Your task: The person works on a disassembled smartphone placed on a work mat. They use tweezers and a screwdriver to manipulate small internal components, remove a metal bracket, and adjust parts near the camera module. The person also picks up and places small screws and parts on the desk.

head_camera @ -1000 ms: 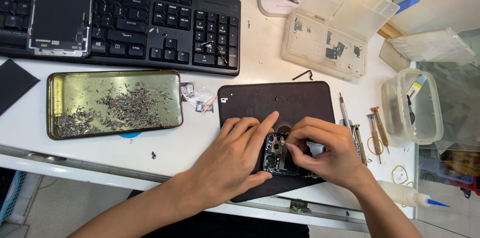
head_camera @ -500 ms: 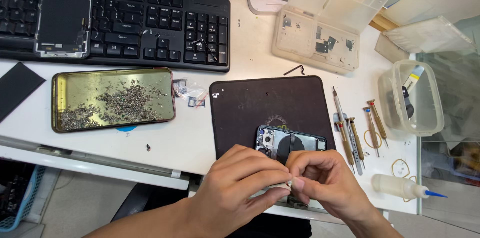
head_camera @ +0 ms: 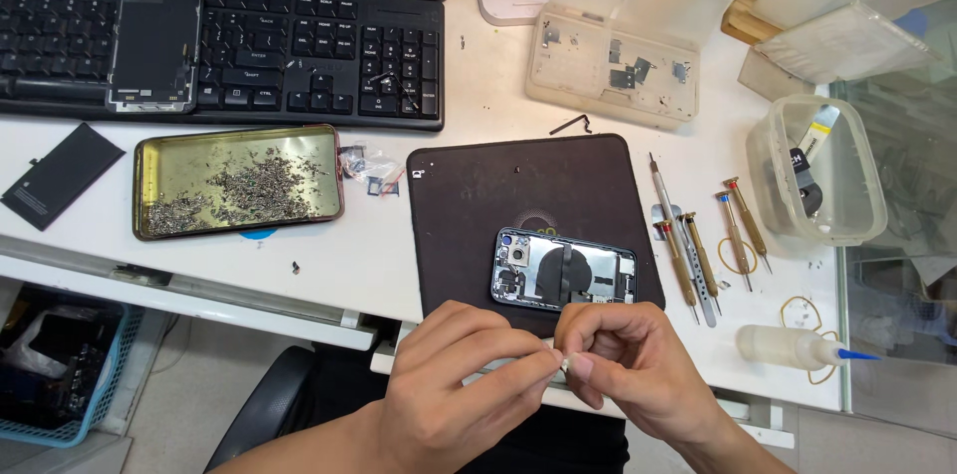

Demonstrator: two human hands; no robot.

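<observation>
A tiny pale part, too small to make out, sits right between the two hands at the near edge of the desk. The left hand has thumb and forefinger pressed together on it from one side, and the right hand pinches it from the other, its remaining fingers curled in. Fingertips of both hands are touching.

Just beyond the knuckles lies an opened phone, back cover off, insides showing, flat on a dark work mat. Neither hand touches it.

To the right of the mat, a row of small screwdrivers lies on the white desk, with a small squeeze bottle nearer the edge. Left of the mat there's a gold tray scattered with tiny screws. Farther back sits a black keyboard with a phone screen resting on it, and a clear parts box.
</observation>
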